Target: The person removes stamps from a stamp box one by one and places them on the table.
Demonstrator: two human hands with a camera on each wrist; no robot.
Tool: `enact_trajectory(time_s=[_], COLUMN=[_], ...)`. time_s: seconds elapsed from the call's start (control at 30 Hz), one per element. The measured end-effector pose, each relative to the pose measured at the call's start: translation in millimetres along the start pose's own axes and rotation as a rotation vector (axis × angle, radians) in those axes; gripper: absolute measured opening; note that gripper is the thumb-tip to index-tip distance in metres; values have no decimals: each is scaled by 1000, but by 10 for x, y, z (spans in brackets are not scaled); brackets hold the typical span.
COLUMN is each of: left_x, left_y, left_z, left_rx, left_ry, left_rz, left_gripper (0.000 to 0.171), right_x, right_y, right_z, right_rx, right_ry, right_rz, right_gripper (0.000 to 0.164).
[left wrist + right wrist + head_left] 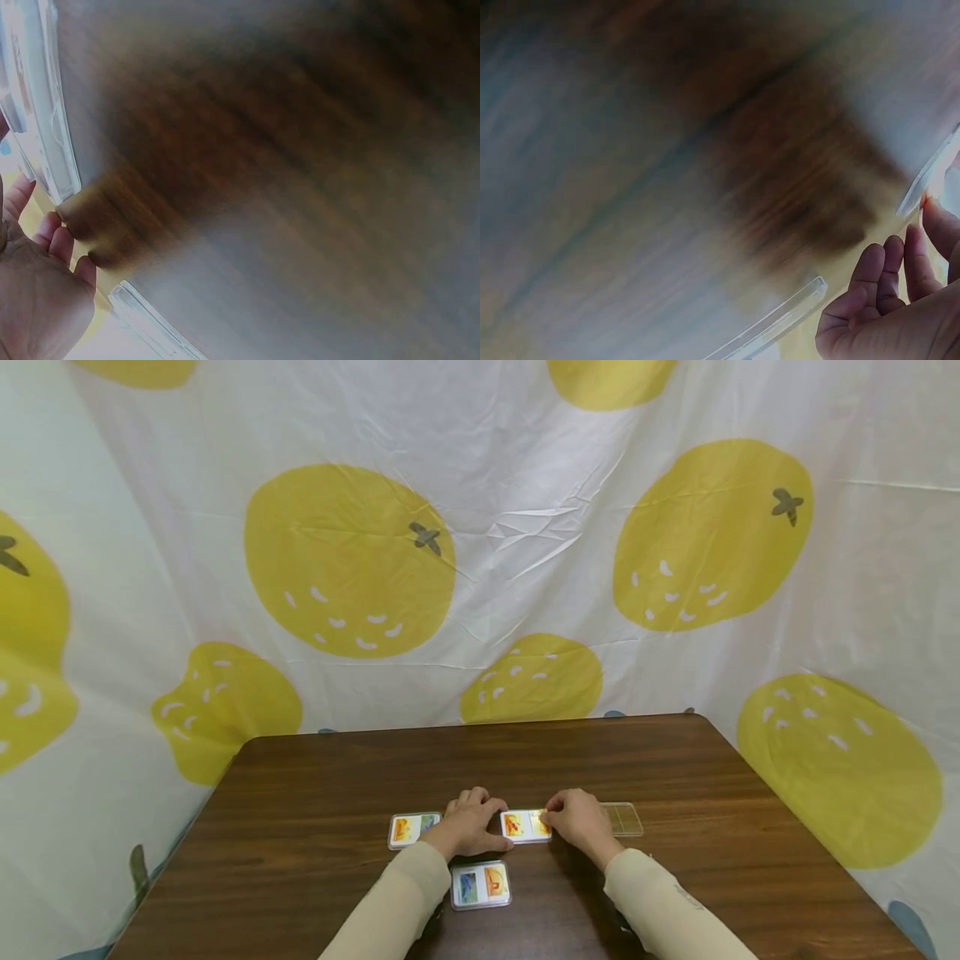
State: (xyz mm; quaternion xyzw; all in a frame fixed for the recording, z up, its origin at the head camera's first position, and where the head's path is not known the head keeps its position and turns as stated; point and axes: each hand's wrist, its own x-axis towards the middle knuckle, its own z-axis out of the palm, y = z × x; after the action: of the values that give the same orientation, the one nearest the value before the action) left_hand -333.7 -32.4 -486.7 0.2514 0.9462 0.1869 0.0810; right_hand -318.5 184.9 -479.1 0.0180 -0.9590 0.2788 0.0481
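A clear plastic case (527, 837) with orange-and-white picture cards lies flat between my hands. My left hand (471, 822) holds its left end, index finger at the far corner and thumb at the near one. In the left wrist view the other fingers of that hand (45, 292) rest loosely bent beside the case wall (64, 127). My right hand (581, 818) is over the case's right end, thumb and index finger pinching a picture card (538, 821). An orange edge of it shows between those fingertips in the right wrist view; the hand (900, 307) hides the rest.
Left of my left hand lies another case (403, 831) of picture cards, partly covered. A third one (481, 887) lies nearer me. Beyond my right hand is a transparent divided case (626, 820). The brown wooden table (337, 777) ends at a fruit-print curtain (525, 585).
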Motion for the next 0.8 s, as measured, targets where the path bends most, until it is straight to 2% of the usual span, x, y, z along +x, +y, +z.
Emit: enact_trajectory(time_s=[0.2,0.8], left_x=[1,-7], left_y=[0,-3], left_z=[2,-6], left_rx=[9,5], left_ry=[6,-6], left_rz=[-3,-7], left_gripper=[59,59], right_x=[3,18], right_y=[-12,-25], right_z=[-11,-58], right_rx=[85,199], right_ry=[1,-17], right_rz=[17,56], right_gripper=[8,7])
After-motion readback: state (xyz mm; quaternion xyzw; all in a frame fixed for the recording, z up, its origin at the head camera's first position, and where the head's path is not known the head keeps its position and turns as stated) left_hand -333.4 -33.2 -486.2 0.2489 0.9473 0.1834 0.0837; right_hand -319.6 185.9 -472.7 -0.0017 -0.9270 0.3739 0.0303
